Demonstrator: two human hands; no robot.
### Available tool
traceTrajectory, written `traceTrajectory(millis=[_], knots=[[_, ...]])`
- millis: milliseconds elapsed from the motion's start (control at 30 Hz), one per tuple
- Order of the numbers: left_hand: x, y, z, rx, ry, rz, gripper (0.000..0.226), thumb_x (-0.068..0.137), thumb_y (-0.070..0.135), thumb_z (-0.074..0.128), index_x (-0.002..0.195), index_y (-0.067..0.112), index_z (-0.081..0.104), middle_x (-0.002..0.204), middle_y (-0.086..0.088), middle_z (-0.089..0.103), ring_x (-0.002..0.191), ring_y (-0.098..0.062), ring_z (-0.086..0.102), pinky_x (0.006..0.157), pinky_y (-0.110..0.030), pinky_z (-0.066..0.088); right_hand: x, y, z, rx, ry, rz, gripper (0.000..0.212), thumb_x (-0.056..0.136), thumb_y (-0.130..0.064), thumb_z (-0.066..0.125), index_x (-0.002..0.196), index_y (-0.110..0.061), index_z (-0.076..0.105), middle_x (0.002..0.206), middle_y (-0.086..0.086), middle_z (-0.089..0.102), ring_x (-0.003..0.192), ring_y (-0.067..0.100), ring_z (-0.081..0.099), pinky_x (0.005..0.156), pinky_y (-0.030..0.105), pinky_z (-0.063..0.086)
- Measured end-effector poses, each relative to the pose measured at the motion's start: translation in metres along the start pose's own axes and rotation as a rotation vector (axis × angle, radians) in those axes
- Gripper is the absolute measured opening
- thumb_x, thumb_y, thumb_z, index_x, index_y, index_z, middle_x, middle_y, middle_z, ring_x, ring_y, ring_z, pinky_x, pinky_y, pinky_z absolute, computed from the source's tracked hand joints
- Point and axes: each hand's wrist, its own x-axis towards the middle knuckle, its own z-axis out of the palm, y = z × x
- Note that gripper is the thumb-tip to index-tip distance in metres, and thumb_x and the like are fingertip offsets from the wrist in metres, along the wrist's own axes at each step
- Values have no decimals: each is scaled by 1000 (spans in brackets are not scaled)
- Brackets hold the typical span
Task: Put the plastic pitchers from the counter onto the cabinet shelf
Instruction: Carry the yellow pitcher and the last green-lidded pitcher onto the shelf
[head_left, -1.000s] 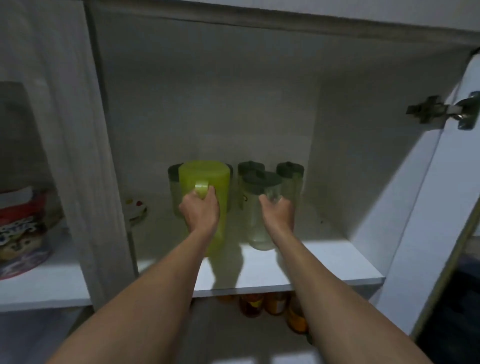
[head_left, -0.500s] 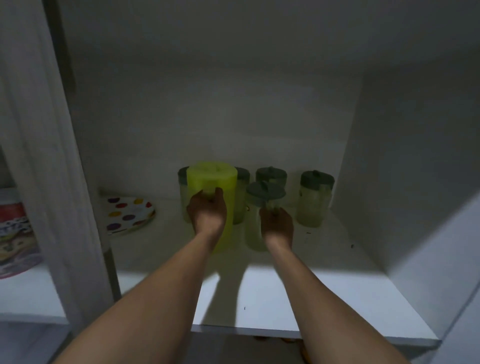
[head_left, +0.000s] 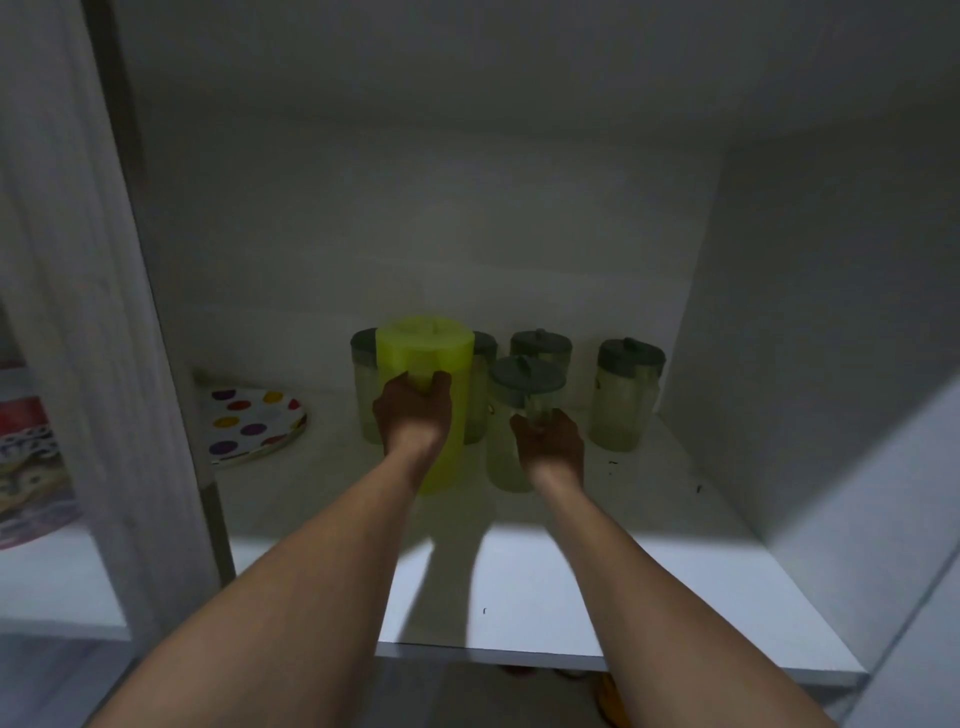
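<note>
Polka-dot plate (head_left: 254, 423) at far left of the cabinet shelf (head_left: 545, 587); left hand (head_left: 415, 415) clasped around handle of yellow-green pitcher (head_left: 431, 374), upright on shelf; right hand (head_left: 550, 441) gripping clear pitcher with grey lid (head_left: 524, 410), just beside; more grey-lidded pitchers (head_left: 629, 395) behind and to the right.

Both bare forearms rise from the bottom of the frame toward its centre, nearly parallel and well apart. The left hand (head_left: 413, 415), just left of centre, is curled closed, knuckles toward the camera, thumb up on the right. The right hand (head_left: 549, 441), slightly lower and right of centre, has its fingers bent forward in a grasp.
</note>
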Motion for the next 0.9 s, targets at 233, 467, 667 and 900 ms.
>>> traceTrajectory(millis=[233,467,667,900], knots=[[-13,-4,-13,73,8,55,60,83,58,66,116,9,56,108,-13,67,101,-38,62,75,-36,50,-13,-9,-11,-135,-47,-23,66,83,-57,72,126,-9,54,125,12,64,110,34,63,77,30,46],[-32,13,-29,127,246,152,66,73,57,74,112,10,49,114,-17,53,113,-41,49,89,-50,45,-33,-21,-34,-350,12,-41,88,77,-73,65,135,-9,45,127,14,59,114,35,60,89,39,55],[-62,42,-52,191,181,326,49,86,50,63,112,10,51,112,-18,57,106,-38,54,87,-44,43,-74,-42,-73,-367,68,-66,28,94,-37,65,105,-17,48,116,10,62,90,27,55,81,33,48],[-106,64,-83,167,-19,586,32,93,48,50,100,17,48,97,-6,57,95,-31,54,85,-43,44,-156,-61,-139,-477,158,-166,51,97,-19,52,145,-9,43,138,19,56,124,38,55,102,41,47]])
